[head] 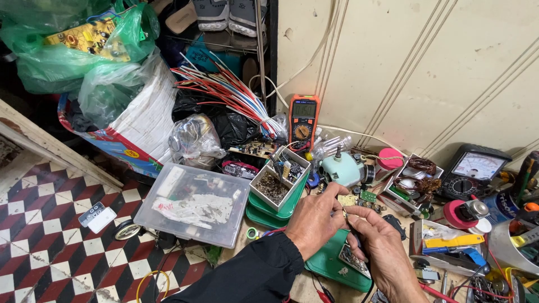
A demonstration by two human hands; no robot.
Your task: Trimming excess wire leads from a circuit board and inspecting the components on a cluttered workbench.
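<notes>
Green tray (325, 264) lies under both hands, left hand (314, 219) and right hand (379, 244) pinching one tiny part (343, 213) together, steadying it.

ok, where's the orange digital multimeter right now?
In the head view, the orange digital multimeter stands propped against the cream wall at centre, beyond both hands, right of the bundle of red and white wires and above the small grey parts box.

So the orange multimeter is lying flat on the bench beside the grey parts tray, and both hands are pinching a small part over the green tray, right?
Not quite. The head view shows the orange multimeter standing upright against the wall, behind the grey parts tray, not lying flat. The rest holds: left hand and right hand pinch a small part above the green tray.
</notes>
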